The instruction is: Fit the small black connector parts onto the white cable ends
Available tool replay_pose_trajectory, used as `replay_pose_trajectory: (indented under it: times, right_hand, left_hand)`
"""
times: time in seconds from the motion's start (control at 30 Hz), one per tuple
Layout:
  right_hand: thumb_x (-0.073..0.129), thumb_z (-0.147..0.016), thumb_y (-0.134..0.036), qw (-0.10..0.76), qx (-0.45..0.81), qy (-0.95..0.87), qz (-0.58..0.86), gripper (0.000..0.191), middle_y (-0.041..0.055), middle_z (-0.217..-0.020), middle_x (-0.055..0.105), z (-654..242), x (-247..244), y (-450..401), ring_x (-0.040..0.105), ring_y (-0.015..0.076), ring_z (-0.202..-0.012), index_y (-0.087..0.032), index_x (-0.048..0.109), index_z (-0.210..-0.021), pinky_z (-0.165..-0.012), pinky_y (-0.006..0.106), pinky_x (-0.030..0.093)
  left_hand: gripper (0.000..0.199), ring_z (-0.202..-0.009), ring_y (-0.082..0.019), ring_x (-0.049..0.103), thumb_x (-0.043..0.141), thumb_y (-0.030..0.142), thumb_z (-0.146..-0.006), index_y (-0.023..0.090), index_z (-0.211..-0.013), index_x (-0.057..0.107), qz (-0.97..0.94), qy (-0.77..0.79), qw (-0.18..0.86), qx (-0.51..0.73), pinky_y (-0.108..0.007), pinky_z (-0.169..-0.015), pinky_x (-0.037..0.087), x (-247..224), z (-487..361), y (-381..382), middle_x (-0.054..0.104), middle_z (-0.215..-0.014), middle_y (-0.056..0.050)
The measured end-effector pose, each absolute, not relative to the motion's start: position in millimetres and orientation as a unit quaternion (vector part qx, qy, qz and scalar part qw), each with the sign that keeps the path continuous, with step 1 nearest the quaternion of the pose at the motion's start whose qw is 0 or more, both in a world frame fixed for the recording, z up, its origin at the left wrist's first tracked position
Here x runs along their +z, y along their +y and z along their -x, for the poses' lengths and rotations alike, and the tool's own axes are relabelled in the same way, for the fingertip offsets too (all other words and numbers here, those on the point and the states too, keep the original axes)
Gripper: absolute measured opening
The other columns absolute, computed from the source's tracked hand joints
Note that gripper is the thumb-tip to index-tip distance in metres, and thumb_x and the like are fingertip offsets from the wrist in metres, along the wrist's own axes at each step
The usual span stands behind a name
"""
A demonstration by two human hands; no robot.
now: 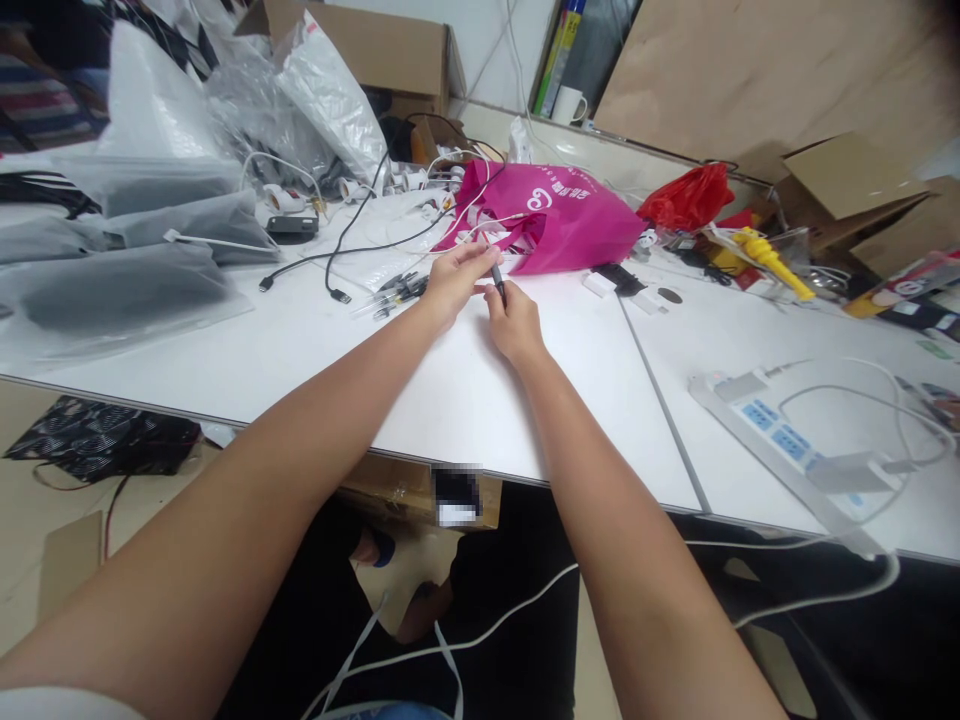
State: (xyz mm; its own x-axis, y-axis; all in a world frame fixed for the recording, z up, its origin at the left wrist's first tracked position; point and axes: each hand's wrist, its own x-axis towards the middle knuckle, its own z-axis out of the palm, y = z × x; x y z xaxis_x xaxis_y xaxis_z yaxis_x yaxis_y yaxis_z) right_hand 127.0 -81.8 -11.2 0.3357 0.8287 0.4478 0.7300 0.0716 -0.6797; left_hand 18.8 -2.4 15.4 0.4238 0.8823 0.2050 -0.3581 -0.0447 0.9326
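Both hands meet above the white table, around a dark pen. My left hand has its fingers closed at the pen's upper end. Lower down, my right hand is wrapped round the pen's body. Several pens lie in a loose pile just left of my left hand. Behind the hands rests a pink bag with white items showing at its opening. Black cables with plugs lie left of the pens.
Grey pouches cover the left side. Cardboard boxes, a red plastic bag and a yellow tool stand or lie at the back. A power strip with white cables is at the right; cables hang below the table edge.
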Motion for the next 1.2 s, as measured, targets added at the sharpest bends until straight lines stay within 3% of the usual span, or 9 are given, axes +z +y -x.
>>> replay_pose_trajectory:
  times: [0.17, 0.3, 0.43, 0.53, 0.67, 0.77, 0.93, 1.2]
  right_hand:
    - [0.052, -0.105, -0.043, 0.478, 0.093, -0.571, 0.661, 0.029, 0.0077, -0.091, 0.073, -127.6, -9.0, -80.5, 0.065, 0.0224, -0.085, -0.021, 0.065, -0.09, -0.083, 0.036, 0.047]
    - [0.056, -0.103, -0.05, 0.52, 0.186, -0.553, 0.624, 0.034, 0.0018, -0.078, 0.065, -124.0, -9.2, -77.8, 0.06, 0.0173, -0.075, -0.022, 0.064, -0.086, -0.075, 0.032, 0.047]
    - [0.065, -0.098, -0.062, 0.617, 0.314, -0.463, 0.553, 0.036, -0.0066, -0.067, 0.05, -114.7, -2.9, -79.0, 0.049, 0.0118, -0.059, -0.026, 0.059, -0.096, -0.058, 0.025, 0.043]
    - [0.056, -0.106, -0.054, 0.685, 0.396, -0.347, 0.503, 0.029, -0.0107, -0.06, 0.039, -114.4, 8.4, -80.9, 0.036, 0.0089, -0.047, -0.027, 0.053, -0.096, -0.048, 0.02, 0.034]
    - [0.036, -0.115, -0.034, 0.765, 0.43, -0.181, 0.444, 0.029, -0.0113, -0.056, 0.035, -125.7, 22.1, -81.8, 0.034, 0.0077, -0.043, -0.025, 0.046, -0.089, -0.044, 0.018, 0.033]
    - [0.033, -0.116, -0.029, 0.78, 0.461, -0.101, 0.41, 0.033, -0.0124, -0.053, 0.029, -131.5, 25.8, -83.2, 0.031, 0.0069, -0.041, -0.025, 0.04, -0.083, -0.042, 0.017, 0.032]
    - [0.034, -0.116, -0.027, 0.765, 0.513, -0.088, 0.378, 0.038, -0.0127, -0.052, 0.027, -129.4, 23.9, -86.4, 0.028, 0.0052, -0.039, -0.024, 0.034, -0.078, -0.038, 0.014, 0.026]
    - [0.034, -0.116, -0.026, 0.762, 0.496, -0.102, 0.403, 0.035, -0.013, -0.054, 0.024, -124.7, 33.8, -92.0, 0.023, 0.0049, -0.038, -0.023, 0.038, -0.081, -0.036, 0.013, 0.022]
  left_hand:
    - [0.03, -0.105, -0.02, 0.077, 0.082, 0.043, -0.092, 0.015, -0.101, 0.079, -0.559, 0.22, 0.658, 0.454, -0.034, -0.096, 0.059, 15.7, -16.6, -1.3, 0.083, -0.111, -0.011]
    - [0.032, -0.102, -0.02, 0.077, 0.083, 0.045, -0.092, 0.014, -0.099, 0.078, -0.559, 0.221, 0.662, 0.449, -0.034, -0.094, 0.059, 16.5, -16.6, 3.6, 0.083, -0.107, -0.011]
    - [0.04, -0.112, -0.023, 0.076, 0.08, 0.053, -0.093, 0.018, -0.111, 0.077, -0.555, 0.209, 0.672, 0.443, -0.036, -0.096, 0.059, 16.8, -17.1, 4.5, 0.081, -0.123, -0.013]
    - [0.045, -0.119, -0.026, 0.075, 0.081, 0.057, -0.091, 0.021, -0.118, 0.075, -0.592, 0.204, 0.657, 0.42, -0.04, -0.098, 0.059, 14.1, -15.4, 2.2, 0.078, -0.132, -0.013]
    - [0.058, -0.113, -0.025, 0.074, 0.097, 0.031, -0.07, 0.02, -0.123, 0.077, -0.696, 0.149, 0.625, 0.32, -0.044, -0.103, 0.058, 5.9, -15.3, -5.7, 0.079, -0.123, -0.012]
    - [0.064, -0.106, -0.021, 0.073, 0.097, 0.013, -0.061, 0.018, -0.122, 0.079, -0.739, 0.085, 0.602, 0.292, -0.046, -0.106, 0.057, -0.4, -19.3, -11.7, 0.079, -0.118, -0.01]
    - [0.049, -0.101, -0.021, 0.075, 0.094, 0.01, -0.065, 0.016, -0.111, 0.081, -0.742, 0.11, 0.581, 0.316, -0.048, -0.106, 0.058, -5.4, -23.6, -12.2, 0.082, -0.106, -0.011]
    - [0.067, -0.108, -0.026, 0.077, 0.095, 0.01, -0.063, 0.016, -0.128, 0.078, -0.752, 0.104, 0.566, 0.32, -0.045, -0.101, 0.06, -5.1, -22.3, -8.1, 0.082, -0.113, -0.014]
